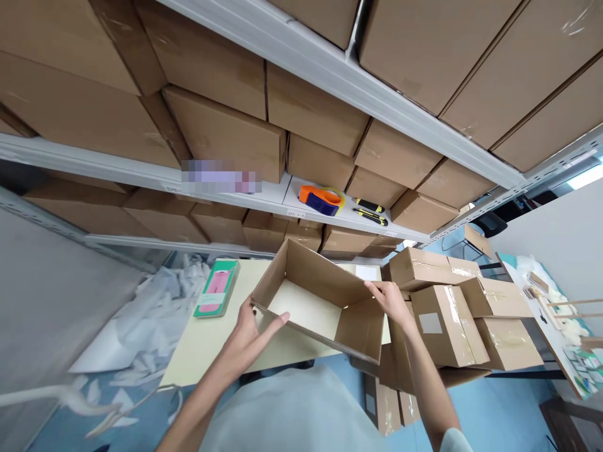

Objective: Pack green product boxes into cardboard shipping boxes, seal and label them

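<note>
Cartons crowded the shelves and the floor beyond the worktable.
Brown cartons packed a pale metal rack; near the front edge of its middle shelf lay an orange and dark blue looped item, with two yellow-and-black utility knives just beside it. Crumpled white sheets were heaped at the left, over a blue floor. At the right rose a pile of taped boxes, and past it a side table bore light wooden rods.
</note>
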`<state>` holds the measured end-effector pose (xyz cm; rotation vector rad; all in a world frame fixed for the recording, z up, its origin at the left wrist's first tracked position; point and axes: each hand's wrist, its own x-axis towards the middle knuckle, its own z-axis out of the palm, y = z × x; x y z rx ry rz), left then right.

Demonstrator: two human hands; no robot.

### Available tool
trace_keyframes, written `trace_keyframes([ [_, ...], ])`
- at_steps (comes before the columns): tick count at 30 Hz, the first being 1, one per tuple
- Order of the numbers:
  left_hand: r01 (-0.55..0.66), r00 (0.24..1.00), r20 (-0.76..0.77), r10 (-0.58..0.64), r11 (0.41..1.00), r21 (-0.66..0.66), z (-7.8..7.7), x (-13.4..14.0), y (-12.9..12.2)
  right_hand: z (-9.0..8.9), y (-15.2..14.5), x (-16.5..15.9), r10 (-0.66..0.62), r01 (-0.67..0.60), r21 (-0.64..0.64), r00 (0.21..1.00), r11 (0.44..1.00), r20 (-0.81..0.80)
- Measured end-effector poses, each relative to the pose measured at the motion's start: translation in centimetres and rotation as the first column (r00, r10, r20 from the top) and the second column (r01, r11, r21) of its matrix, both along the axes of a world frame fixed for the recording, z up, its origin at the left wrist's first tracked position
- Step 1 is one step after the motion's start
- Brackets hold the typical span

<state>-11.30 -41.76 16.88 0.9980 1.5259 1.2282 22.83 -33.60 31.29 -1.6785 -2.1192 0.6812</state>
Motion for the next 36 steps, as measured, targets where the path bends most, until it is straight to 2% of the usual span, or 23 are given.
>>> trace_keyframes([
  [3,-0.029,1.0,-0.014,0.028,0.997,-0.077,1.3,-2.5,0.8,-0.6,0.5,0.2,-0.056,0.057,0.051,0.998,0.997,-0.033],
  [6,-0.099,0.992,-0.085,0.097,0.995,-0.021,4.2,-4.6,3.4,-1.3,0.9,0.0,-0.1,0.104,0.077,0.994,0.992,-0.049],
  [8,-0.054,0.971,-0.231,0.052,0.999,-0.005,6.4,-5.2,5.3,-1.4,1.0,-0.2,-0.148,0.153,0.113,0.987,0.982,-0.056],
  [10,0.014,0.896,-0.444,-0.027,0.999,-0.031,8.0,-5.3,6.6,-1.2,0.5,-0.4,-0.2,0.21,0.191,0.977,0.959,-0.07],
  [12,0.043,0.799,-0.598,-0.069,0.997,-0.058,8.8,-5.1,6.9,-0.9,-1.0,-0.2,-0.261,0.276,0.299,0.961,0.913,-0.09],
  [15,-0.01,0.717,-0.696,-0.041,0.998,-0.07,8.8,-4.7,5.9,-0.7,-5.1,0.4,-0.436,0.457,0.383,0.888,0.802,-0.145],
  [17,-0.054,0.686,-0.728,-0.008,0.997,-0.062,8.5,-4.5,4.9,-1.1,-8.2,0.5,-0.567,0.585,0.289,0.809,0.758,-0.151],
  [20,-0.065,0.673,-0.74,-0.004,0.996,-0.065,8.4,-4.5,3.6,-2.5,-11.3,0.0,-0.597,0.605,0.07,0.795,0.793,-0.11],
  [23,-0.044,0.697,-0.713,-0.075,0.988,-0.147,8.9,-4.8,2.7,-3.6,-11.1,-0.9,-0.589,0.593,-0.006,0.798,0.805,-0.13],
  [27,-0.033,0.724,-0.674,-0.145,0.969,-0.244,9.3,-5.4,2.0,-3.1,-8.1,-1.5,-0.593,0.606,0.086,0.793,0.79,-0.137],
  [30,-0.042,0.715,-0.688,-0.124,0.975,-0.22,9.0,-5.6,1.7,-1.9,-6.6,-1.7,-0.517,0.524,0.136,0.852,0.841,-0.085],
  [33,-0.065,0.653,-0.755,-0.057,0.989,-0.13,8.6,-5.2,1.3,-1.0,-6.5,-1.9,-0.373,0.368,0.2,0.928,0.908,-0.009],
  [36,-0.081,0.58,-0.815,0.001,0.995,-0.056,8.4,-4.6,0.7,-0.5,-6.9,-2.1,-0.279,0.241,0.25,0.952,0.938,0.129],
])
